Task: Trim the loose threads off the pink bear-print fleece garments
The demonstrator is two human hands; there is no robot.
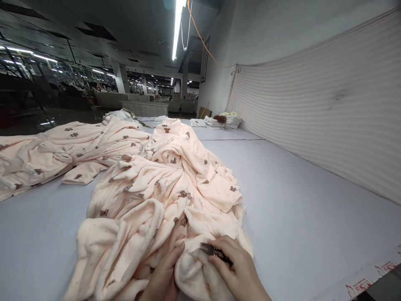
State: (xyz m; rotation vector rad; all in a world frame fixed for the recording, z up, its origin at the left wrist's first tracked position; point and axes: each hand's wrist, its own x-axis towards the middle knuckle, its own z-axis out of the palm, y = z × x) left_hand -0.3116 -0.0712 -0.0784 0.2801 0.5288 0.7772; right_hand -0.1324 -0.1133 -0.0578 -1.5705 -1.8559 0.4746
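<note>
At lower centre, the soft, light, limp fleece garment likely bunches easily and grips best at a fold; the left hand lies flat on it with fingers extended, while the right hand fingers are clamped on dark snips.

Striped wall, ceiling strip light.

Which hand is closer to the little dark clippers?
Right. The right hand holds the clippers; the left hand presses the peach fabric just left of them.
</note>
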